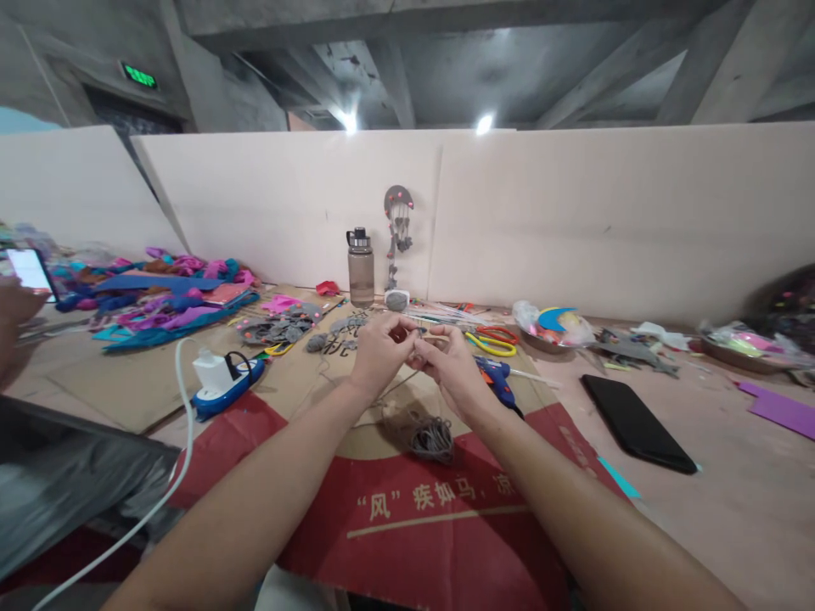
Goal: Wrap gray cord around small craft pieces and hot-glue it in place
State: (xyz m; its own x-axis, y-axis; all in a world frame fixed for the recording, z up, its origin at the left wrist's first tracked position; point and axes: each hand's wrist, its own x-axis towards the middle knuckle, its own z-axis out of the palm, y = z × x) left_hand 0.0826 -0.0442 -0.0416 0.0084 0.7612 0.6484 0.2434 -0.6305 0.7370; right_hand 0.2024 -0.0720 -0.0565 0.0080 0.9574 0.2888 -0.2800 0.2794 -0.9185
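Note:
My left hand [386, 346] and my right hand [444, 361] meet above the middle of a cardboard sheet [446, 518], fingertips pinched close together. Between them runs grey yarn [398, 386], with a small grey bit at the fingertips that is too small to make out fully. A loose bundle of grey yarn [433, 440] lies on the cardboard below my hands. Left of my left hand sits a small grey ball of yarn [317, 343]. A blue glue gun [498, 382] rests just beyond my right hand, near yellow-handled scissors [490, 344].
A water bottle [361, 270] stands at the back, beside a grey moon-shaped hanging [399, 200]. A blue power strip [227, 390] with a white cable is at left, near felt scraps [178, 297] and another person's hand [16, 322]. A black phone [637, 423] lies at right.

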